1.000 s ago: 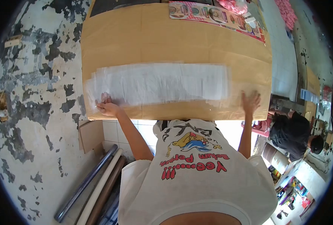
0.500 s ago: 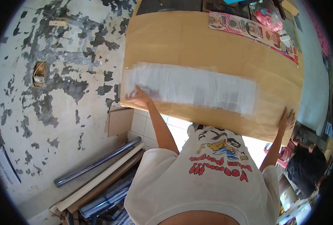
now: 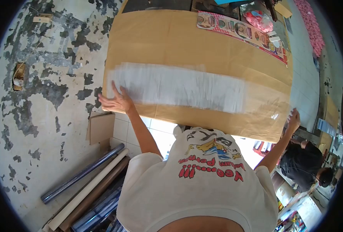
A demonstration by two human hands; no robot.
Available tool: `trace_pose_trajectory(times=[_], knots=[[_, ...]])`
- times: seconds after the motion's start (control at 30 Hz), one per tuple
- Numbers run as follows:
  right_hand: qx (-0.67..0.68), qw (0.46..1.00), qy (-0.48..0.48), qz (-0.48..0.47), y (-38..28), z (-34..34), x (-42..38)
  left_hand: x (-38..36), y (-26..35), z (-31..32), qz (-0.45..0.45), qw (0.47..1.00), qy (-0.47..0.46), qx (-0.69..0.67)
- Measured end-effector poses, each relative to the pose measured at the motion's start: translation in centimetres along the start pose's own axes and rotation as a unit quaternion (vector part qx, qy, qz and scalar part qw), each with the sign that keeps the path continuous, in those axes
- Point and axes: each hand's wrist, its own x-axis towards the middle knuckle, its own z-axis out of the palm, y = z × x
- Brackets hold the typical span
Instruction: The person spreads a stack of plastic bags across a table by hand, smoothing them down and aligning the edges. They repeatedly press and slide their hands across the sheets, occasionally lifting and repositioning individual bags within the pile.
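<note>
A large brown sheet lies over the work table in front of me. Across its middle runs a long, streaky whitish strip. My left hand is at the strip's left end by the sheet's left edge, its fingers spread and no object in its grasp. Just beyond the right edge of the brown sheet, my right hand has its fingers bent together. Whatever they may pinch is too small to see. A shiny, wrinkled glint shows on the sheet beside that hand.
A printed red-and-white strip and a pink bundle in clear plastic lie at the far right. Long rolls lean at lower left near the peeling wall. A person in dark clothes is at right.
My left hand has spread its fingers towards the sheet's left edge. The right hand has left the sheet's surface and closed its fingers beyond the edge. The view has shifted slightly right.
</note>
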Motion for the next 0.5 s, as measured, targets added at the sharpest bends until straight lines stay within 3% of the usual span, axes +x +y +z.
trace_pose_trajectory(times=[0.03, 0.07, 0.17, 0.27, 0.37, 0.5], knots=[[-0.010, 1.000, -0.017, 0.003, -2.6, -1.5, 0.6, -0.1, 0.2, -0.1, 0.030, 0.999, -0.034, 0.024], [-0.018, 0.999, -0.033, 0.007, -5.1, -2.6, 0.9, -0.6, 0.3, 0.4, 0.036, 0.996, -0.058, -0.049], [-0.059, 0.993, -0.097, -0.031, -15.0, -4.8, -1.4, -2.7, -2.6, 6.2, 0.150, 0.970, -0.170, -0.085], [-0.025, 0.987, -0.136, -0.077, -24.1, -5.5, -5.6, -1.6, -2.1, 4.0, 0.172, 0.947, -0.219, -0.157], [-0.014, 0.974, -0.142, -0.177, -32.1, -3.0, -10.9, -1.8, 0.6, 1.5, 0.128, 0.934, -0.228, -0.244], [0.026, 0.923, -0.269, -0.274, -40.4, 4.6, -18.9, -2.3, 1.3, 0.7, 0.150, 0.933, -0.209, -0.250]])
